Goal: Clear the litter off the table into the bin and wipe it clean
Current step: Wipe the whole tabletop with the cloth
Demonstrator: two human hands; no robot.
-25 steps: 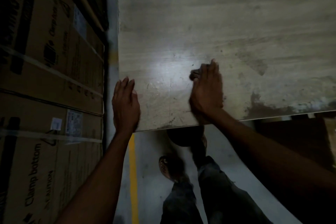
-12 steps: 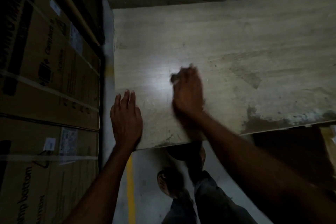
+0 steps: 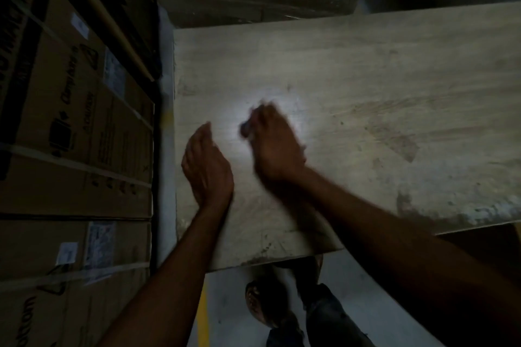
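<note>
Wood-grain laminate forms the tabletop (image 3: 366, 93), pale and scuffed, filling the upper right of the dim view. No litter is showing on it, so the wiping step seems to be in hand. The right hand (image 3: 275, 146) is pressing down near the table's left end, blurred with motion, and a small dark wad (image 3: 245, 129), probably a cloth, is peeping from under its fingers; the fingers seem closed over it, though blur is hiding the exact grip. The left hand (image 3: 207, 163) is hovering just beside it, palm turned inward and cupped, fingers together, holding nothing.

To wipe well, the right hand should be keeping flat pressure and working in overlapping strokes toward the near edge, with the cupped left hand waiting at the rim to catch crumbs.

Grime is lingering on the table: a dark patch mid-right and a crusty pale smear (image 3: 465, 211) along the near edge, well apart from the hands. Stacked cardboard boxes (image 3: 70, 135) are standing to the left. No bin is visible.
</note>
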